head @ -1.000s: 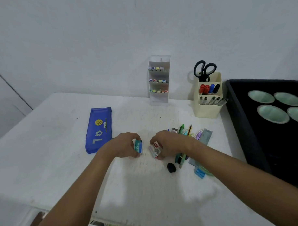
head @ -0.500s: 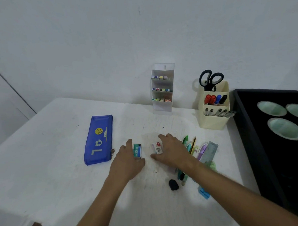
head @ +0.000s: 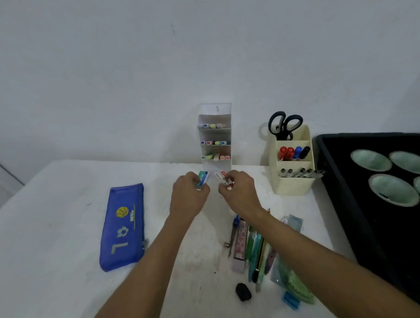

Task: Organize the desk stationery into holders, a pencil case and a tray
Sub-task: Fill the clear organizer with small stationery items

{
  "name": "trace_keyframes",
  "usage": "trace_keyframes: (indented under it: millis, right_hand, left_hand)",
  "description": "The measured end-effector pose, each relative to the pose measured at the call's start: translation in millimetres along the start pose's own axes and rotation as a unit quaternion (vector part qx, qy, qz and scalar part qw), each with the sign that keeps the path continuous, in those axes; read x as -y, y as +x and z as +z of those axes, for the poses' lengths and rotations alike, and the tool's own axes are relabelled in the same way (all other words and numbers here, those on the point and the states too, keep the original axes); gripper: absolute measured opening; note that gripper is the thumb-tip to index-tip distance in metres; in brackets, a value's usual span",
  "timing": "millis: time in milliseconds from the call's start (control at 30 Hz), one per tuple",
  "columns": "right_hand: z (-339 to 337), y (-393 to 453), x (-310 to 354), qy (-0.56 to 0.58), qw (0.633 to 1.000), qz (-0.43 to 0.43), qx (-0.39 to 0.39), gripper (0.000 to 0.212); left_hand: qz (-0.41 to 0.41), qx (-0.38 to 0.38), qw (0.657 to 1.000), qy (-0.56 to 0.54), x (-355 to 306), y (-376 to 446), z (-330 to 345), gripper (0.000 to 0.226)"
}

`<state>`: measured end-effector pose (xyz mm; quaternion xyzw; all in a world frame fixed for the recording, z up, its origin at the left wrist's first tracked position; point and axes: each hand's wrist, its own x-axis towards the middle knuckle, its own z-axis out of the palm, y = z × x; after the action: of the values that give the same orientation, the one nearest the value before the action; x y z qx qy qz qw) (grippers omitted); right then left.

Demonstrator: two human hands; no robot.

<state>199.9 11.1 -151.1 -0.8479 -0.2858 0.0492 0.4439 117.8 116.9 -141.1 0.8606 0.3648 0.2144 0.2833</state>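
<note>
Blue pencil case (head: 122,227) flat on the white desk (head: 52,235) at left, seemingly zipped, nothing visibly packed. Far centre, white tiered holder (head: 215,135) already stocked with rows of highlighters; right of it, cream holder (head: 291,160) already filled with scissors (head: 284,125), markers and pens. Far right, black tray (head: 343,201) with pale green bowls (head: 393,190) inside.

Held up just in front of the tiered holder: green-labelled small box (head: 203,178) pinched in the left hand (head: 189,197), red-labelled small box (head: 222,177) pinched in the right hand (head: 238,193), both lifted clear of the desk.

Still loose near right: compass, pens, pencil and ruler in a pile (head: 257,250), black sharpener-like lump (head: 243,292), blue clip (head: 291,301).

Probably about halfway: holders done, two boxes mid-transfer, pile unsorted, case unfilled.
</note>
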Motion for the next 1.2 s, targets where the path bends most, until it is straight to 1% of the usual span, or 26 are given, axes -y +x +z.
trace_keyframes:
  millis: [133, 267, 400, 500, 600, 667, 833, 1033, 1200]
  right_hand:
    - [13.4, 20.6, -3.2, 0.025, 0.999, 0.025, -0.024, 0.019]
    - [29.5, 31.5, -13.9, 0.030, 0.997, 0.025, -0.066, 0.015]
    - [40.8, 36.0, -20.3, 0.031, 0.995, 0.040, -0.089, 0.023]
    - [41.4, 35.8, -20.6, 0.005, 0.997, 0.033, -0.077, 0.028]
    - [42.3, 36.1, -24.5, -0.059, 0.997, 0.000, -0.055, 0.026]
    - [39.7, 36.6, -25.7, -0.076, 0.996, -0.004, -0.056, 0.025]
    - [28.2, 37.0, -26.3, -0.079, 0.997, -0.004, -0.025, 0.034]
    - [25.0, 42.5, -22.7, -0.067, 0.998, -0.004, -0.008, 0.034]
    - [25.4, 45.6, -23.8, -0.088, 0.996, 0.000, -0.014, 0.032]
  left_hand:
    - [0.016, 0.002, 1.000, -0.004, -10.0, 30.9, 20.0, 0.023]
    - [0.049, 0.004, 0.999, -0.020, -6.9, 42.0, 31.5, 0.024]
    - [0.079, 0.016, 0.996, -0.036, 2.0, 48.2, 40.5, 0.023]
    - [0.098, 0.014, 0.994, -0.037, 8.9, 51.3, 44.2, 0.025]
    - [0.103, 0.012, 0.994, -0.037, 14.0, 51.6, 46.4, 0.027]
    - [0.109, 0.015, 0.994, -0.027, 15.8, 51.2, 47.7, 0.029]
    - [0.130, 0.028, 0.991, 0.003, 17.0, 52.0, 47.2, 0.031]
    - [0.130, 0.023, 0.990, 0.048, 17.9, 56.7, 50.4, 0.026]
    - [0.141, 0.028, 0.985, 0.090, 11.2, 56.2, 49.2, 0.030]
